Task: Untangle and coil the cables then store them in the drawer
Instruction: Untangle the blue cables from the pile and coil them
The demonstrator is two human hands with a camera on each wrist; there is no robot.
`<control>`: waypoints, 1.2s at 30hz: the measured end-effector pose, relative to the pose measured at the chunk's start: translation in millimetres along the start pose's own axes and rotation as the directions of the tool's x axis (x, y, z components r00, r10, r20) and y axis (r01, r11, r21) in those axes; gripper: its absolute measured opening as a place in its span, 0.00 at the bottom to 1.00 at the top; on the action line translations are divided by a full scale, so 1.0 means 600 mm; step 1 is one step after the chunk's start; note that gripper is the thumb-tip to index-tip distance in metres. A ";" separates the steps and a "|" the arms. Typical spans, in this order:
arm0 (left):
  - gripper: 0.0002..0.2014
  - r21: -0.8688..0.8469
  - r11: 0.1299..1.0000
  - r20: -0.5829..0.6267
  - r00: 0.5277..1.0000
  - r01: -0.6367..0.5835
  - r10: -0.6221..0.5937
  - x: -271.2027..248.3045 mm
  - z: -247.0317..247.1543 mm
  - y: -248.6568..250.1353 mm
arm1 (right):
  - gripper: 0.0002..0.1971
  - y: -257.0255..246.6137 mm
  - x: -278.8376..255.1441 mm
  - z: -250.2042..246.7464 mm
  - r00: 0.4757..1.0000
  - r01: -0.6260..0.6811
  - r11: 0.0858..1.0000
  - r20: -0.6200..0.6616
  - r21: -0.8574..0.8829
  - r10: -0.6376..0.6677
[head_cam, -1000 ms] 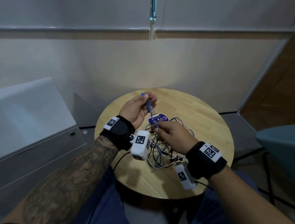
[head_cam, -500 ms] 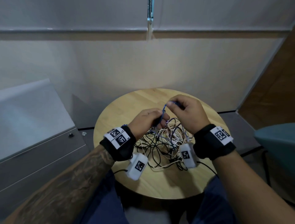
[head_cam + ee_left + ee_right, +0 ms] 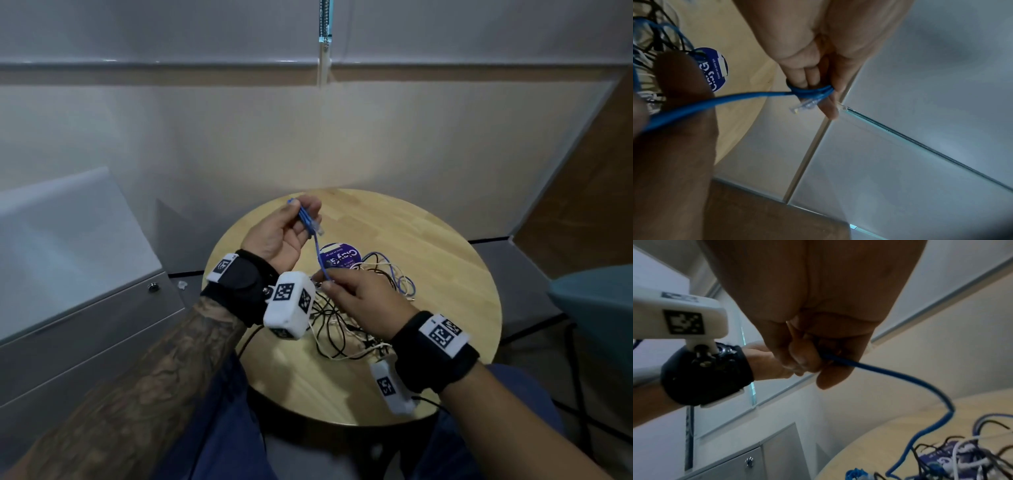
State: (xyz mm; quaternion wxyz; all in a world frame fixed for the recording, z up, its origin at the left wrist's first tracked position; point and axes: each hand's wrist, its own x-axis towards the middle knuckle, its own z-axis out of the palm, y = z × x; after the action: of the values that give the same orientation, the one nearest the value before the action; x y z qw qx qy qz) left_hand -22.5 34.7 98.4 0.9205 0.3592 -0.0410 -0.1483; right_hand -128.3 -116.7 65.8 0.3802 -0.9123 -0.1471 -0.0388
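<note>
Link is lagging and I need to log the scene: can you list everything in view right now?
blue cable: one, blue, few loops in left grip, strand running down to right grip
clear plug: one, transparent, cable end hanging below left fingers
cable tangle: count unclear, black and white, mid-table
round sticker: one, purple, on table behind tangle
round table: one, light wood, centre
drawer cabinet: one, grey, left of table, drawers closed
chair: one, teal, right edge
left hand: raised, holds the loops
right hand: pinches the strand above the tangle
</note>
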 end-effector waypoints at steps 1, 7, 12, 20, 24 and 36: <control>0.12 0.007 1.000 -0.029 0.999 -0.013 0.013 0.003 -0.003 -0.005 | 0.11 -0.003 -0.002 -0.002 0.999 0.037 0.998 0.021 -0.055 -0.036; 0.07 0.627 0.746 0.083 0.971 -0.225 0.222 -0.013 -0.005 -0.039 | 0.12 -0.026 0.001 -0.040 0.988 0.117 0.992 -0.106 0.043 -0.112; 0.15 0.788 0.583 0.256 0.966 -0.198 -0.018 -0.045 -0.001 -0.050 | 0.09 -0.023 0.028 -0.097 0.935 0.121 0.991 -0.343 0.061 -0.093; 0.15 0.431 0.892 0.278 0.920 0.137 -0.276 -0.060 0.056 -0.008 | 0.07 0.023 0.069 -0.090 0.893 0.090 0.973 -0.449 0.214 0.016; 0.14 0.212 0.964 0.290 0.932 0.160 -0.218 -0.045 0.051 0.016 | 0.10 0.032 0.068 -0.059 0.914 0.066 0.959 -0.403 0.275 0.053; 0.09 0.248 0.956 -0.032 0.985 -0.157 0.170 -0.003 0.007 -0.019 | 0.10 0.018 0.035 0.006 0.990 -0.079 0.976 -0.098 0.205 0.100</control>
State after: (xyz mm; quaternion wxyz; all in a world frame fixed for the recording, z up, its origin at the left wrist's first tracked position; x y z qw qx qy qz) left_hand -27.9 24.8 94.0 0.8791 0.4690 -0.0641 -0.0562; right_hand -105.3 -116.2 59.6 0.4791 -0.8715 -0.0882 -0.0559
